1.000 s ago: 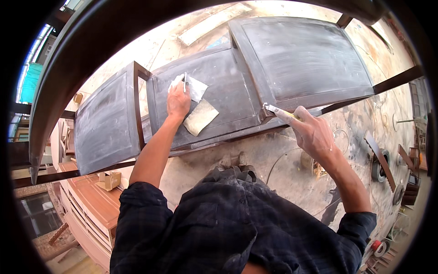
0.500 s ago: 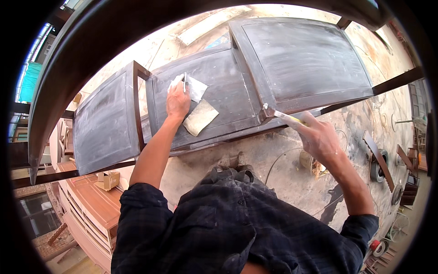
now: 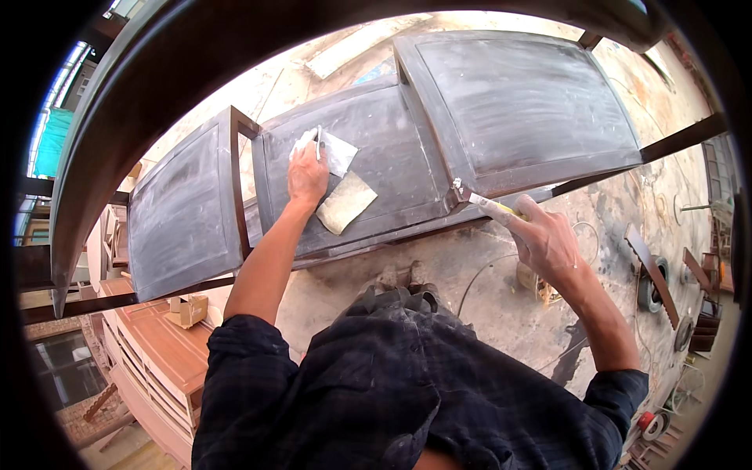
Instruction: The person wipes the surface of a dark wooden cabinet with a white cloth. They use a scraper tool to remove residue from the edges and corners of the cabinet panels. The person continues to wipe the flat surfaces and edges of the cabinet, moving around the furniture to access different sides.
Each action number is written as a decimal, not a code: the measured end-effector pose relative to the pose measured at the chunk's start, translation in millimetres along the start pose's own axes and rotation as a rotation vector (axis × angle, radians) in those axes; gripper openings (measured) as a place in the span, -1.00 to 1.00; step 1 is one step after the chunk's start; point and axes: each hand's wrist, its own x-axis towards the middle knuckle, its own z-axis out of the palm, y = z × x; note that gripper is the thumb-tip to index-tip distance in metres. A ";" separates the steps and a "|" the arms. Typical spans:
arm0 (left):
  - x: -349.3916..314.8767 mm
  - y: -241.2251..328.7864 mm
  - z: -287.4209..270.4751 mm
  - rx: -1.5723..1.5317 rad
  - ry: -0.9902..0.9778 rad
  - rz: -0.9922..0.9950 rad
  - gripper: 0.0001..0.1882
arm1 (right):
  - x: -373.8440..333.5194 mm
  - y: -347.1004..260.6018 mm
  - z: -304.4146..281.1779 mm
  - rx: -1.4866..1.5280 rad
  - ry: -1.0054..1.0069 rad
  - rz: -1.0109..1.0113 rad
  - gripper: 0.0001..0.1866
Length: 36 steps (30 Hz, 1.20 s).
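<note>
Dark-stained wooden furniture [image 3: 188, 205] with panels at stepped heights stands before me, its faces smeared with whitish dust. Over the lower middle panel [image 3: 384, 141], my left hand [image 3: 309, 174] is closed on a white sheet [image 3: 340, 155]; a thin pale edge sticks up by its fingers. A cream-coloured square sheet [image 3: 347, 203] lies on the panel just below that hand. My right hand [image 3: 542, 239] grips a paintbrush [image 3: 487, 205] by its pale handle, marked with yellow. Its dark bristles, tipped with white, are at the front corner of the higher right-hand panel [image 3: 540, 106].
A dark curved beam [image 3: 133, 102] arches over the top and left. Brown wooden panels [image 3: 149, 333] and a small cardboard box [image 3: 187, 311] stand lower left. At right, a spool [image 3: 540, 282], a long board [image 3: 652, 274] and a tyre [image 3: 654, 286] rest on the stained floor [image 3: 501, 305].
Both hands keep their holds and stay in nearly the same places. The brush and the rest of the scene shift only very slightly in the picture.
</note>
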 end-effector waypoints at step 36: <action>1.5 0.4 2.7 -0.025 0.031 0.015 -0.71 | -4.9 -4.2 4.3 0.003 0.063 0.090 -0.42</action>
